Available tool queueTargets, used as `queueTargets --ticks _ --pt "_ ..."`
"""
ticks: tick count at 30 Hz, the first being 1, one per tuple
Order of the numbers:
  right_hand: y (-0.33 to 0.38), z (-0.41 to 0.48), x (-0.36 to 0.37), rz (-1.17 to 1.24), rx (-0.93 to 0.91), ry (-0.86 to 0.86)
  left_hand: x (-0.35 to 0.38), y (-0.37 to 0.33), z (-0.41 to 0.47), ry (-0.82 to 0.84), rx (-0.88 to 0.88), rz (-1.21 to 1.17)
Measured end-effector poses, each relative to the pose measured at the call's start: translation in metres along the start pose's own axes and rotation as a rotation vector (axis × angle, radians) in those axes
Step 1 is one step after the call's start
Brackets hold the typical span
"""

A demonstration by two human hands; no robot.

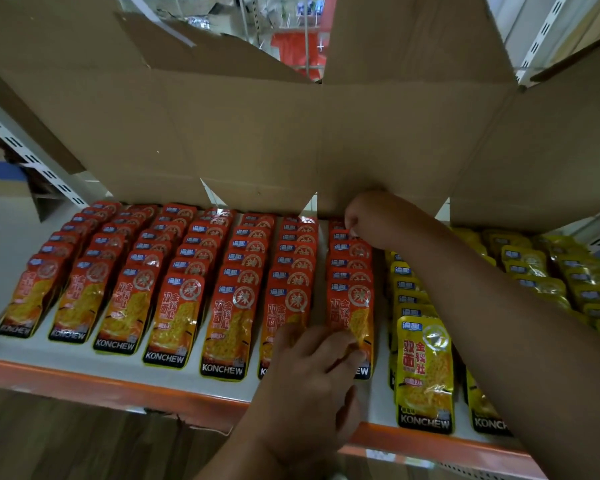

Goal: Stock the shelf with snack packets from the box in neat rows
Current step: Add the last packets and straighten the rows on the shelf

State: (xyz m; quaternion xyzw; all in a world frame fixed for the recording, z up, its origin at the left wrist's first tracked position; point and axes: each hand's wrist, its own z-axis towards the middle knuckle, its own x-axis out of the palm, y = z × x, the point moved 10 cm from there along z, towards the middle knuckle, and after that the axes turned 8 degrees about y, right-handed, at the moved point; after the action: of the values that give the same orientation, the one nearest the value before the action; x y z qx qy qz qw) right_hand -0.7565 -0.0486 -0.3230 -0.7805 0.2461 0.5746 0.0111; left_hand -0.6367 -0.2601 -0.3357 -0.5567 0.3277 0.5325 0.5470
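Here, glossy red-orange snack packets (pixel 174 317).

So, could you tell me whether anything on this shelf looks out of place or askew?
Nothing spilled; the red packets lie in neat rows. A ragged cardboard edge shows under the shelf's orange lip, and the box flaps overhang the back packets.
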Motion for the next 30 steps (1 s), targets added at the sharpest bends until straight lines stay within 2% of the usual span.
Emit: queueTargets --ticks 18,24,30 --pt "-0.006 0.004 0.006 -0.02 0.076 0.05 -0.003 0.001 -0.002 -0.047 -0.002 -0.001" --pt "0.001 -0.01 -0.013 -0.007 -0.013 -0.106 -0.001 0.002 -0.003 -0.021 -0.011 -0.012" --pt "0.004 -0.01 0.005 0.012 -0.001 0.057 -0.002 0.001 -0.003 -0.023 0.002 -0.012"
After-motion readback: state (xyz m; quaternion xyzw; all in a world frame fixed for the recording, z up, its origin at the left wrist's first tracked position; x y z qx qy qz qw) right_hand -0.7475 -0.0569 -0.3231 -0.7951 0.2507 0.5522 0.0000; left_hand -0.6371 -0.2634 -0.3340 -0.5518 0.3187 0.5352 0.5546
